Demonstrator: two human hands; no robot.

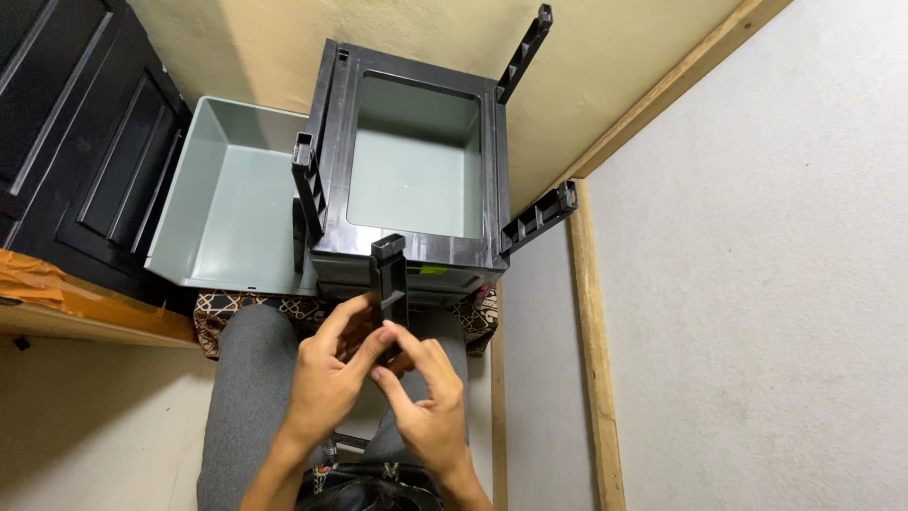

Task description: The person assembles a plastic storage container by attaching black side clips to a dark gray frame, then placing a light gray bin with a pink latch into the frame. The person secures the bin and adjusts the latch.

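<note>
We see the near black post (389,279) standing upright at the near edge of the black frame (416,251), which sits on the floor just ahead of our knees, and our left hand (326,378) pinches the post's lower end between thumb and fingers while our right hand (427,397) touches it from the right with fingers loosely curled. Three more posts (537,216) jut from the frame's other corners around a grey drawer (416,156); a second grey drawer (222,203) lies to its left, beside a black cabinet (85,142) at far left
</note>
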